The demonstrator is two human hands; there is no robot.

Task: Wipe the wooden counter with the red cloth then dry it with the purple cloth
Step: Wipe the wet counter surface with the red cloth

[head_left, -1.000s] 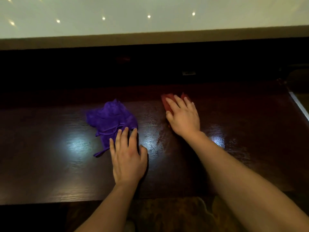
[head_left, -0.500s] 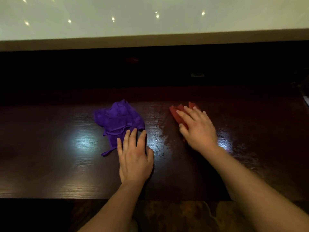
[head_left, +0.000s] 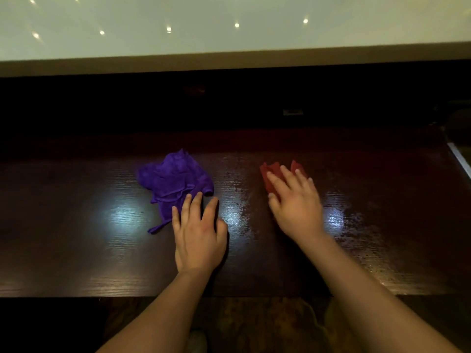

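Note:
The dark wooden counter (head_left: 76, 238) runs across the view, with wet streaks on its right half. My right hand (head_left: 295, 202) lies flat on the red cloth (head_left: 271, 171), pressing it to the wood; only the cloth's far edge shows past my fingers. A crumpled purple cloth (head_left: 175, 182) rests left of centre. My left hand (head_left: 198, 235) lies flat on the counter with fingers spread, its fingertips at the purple cloth's near edge, holding nothing.
A dark raised ledge (head_left: 229, 103) runs along the back of the counter, below a pale glossy surface (head_left: 229, 26). A pale strip (head_left: 458, 159) marks the counter's right end. The near edge drops to a patterned floor (head_left: 254, 324).
My right hand has slid the red cloth to the right across the counter. The left hand and the purple cloth have stayed put; the view has shifted slightly.

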